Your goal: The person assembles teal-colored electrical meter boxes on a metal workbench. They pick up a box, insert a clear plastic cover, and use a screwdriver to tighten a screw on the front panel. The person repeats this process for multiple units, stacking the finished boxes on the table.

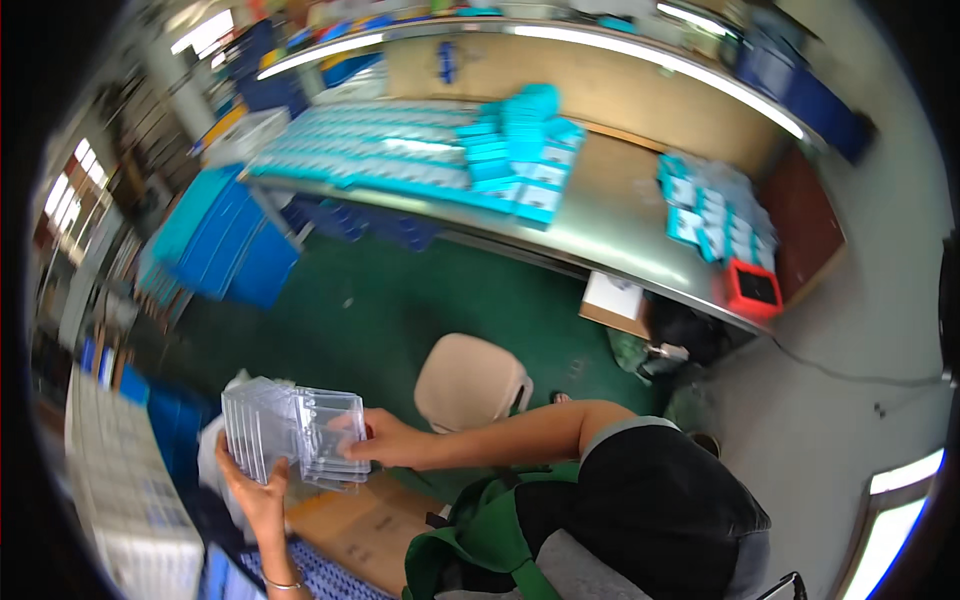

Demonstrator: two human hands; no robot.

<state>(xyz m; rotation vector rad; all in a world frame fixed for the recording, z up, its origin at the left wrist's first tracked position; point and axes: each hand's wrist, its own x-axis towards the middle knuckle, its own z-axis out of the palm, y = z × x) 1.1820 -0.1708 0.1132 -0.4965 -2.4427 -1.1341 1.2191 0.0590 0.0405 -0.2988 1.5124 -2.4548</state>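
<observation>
Clear plastic cases in a fanned stack [290, 435] sit in my two hands: my left hand [258, 492] cups them from below, my right hand [385, 440] pinches their right edge. Under them lies a brown cardboard box [365, 530]; beyond, a beige plastic stool [468, 382] on green floor [400, 300]

Teal-white boxes [430, 150] rowed on bench; clear cases [290, 430] in hands.

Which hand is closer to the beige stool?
Right. The right hand grips the clear plastic cases just left of the beige stool; the left hand supports the stack farther left.
</observation>
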